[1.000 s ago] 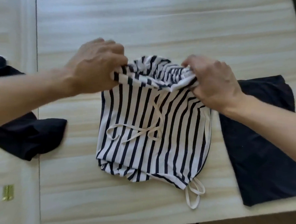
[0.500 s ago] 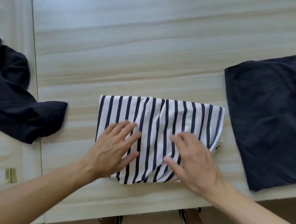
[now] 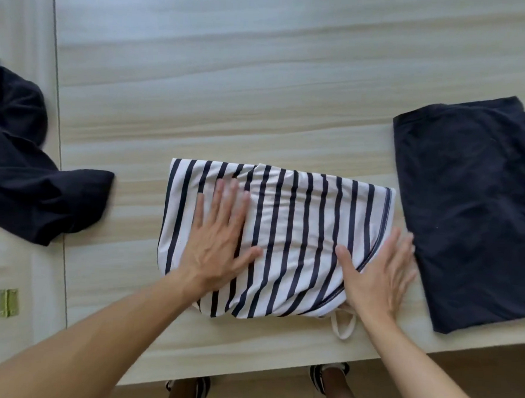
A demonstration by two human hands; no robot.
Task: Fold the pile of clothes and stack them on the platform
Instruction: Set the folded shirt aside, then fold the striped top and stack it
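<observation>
**Item 1. Striped garment (image 3: pixel 299 231).** Folded to a squat rectangle. It lies flat on the tabletop (image 3: pixel 231 75), directly under the fingers of both hands. The top layer is puckered between the two palms. A white drawstring loop (image 3: pixel 344 328) pokes out from the near edge beside the right wrist.

**Item 2. Left hand (image 3: pixel 219 242).** Palm down, fingers (image 3: pixel 224 203) straight and spread, gripping nothing, pressed on the garment's left half. Judged purpose: flattening the fold so it holds.

**Item 3. Right hand (image 3: pixel 379 275).** Also flat and unclenched, holding nothing. It lies over the garment's near right corner, partly on bare tabletop, and is blurred. Judged purpose: smoothing that edge.

**Item 4. Folded dark garment (image 3: pixel 474 204).** Just past the right fingertips; contact cannot be told. Probably the base of the stack. It leaves little room on that side, so a wide sweep could shove it.

**Item 5. Crumpled dark garment (image 3: pixel 28 180).** Well beyond the left fingers, unfolded. Likely the next piece.

**Item 6. Sundries.** A brass hinge (image 3: pixel 8 302) lies out past the left forearm, and shoes (image 3: pixel 328 375) show below the tabletop's near edge. Neither is in the way.
</observation>
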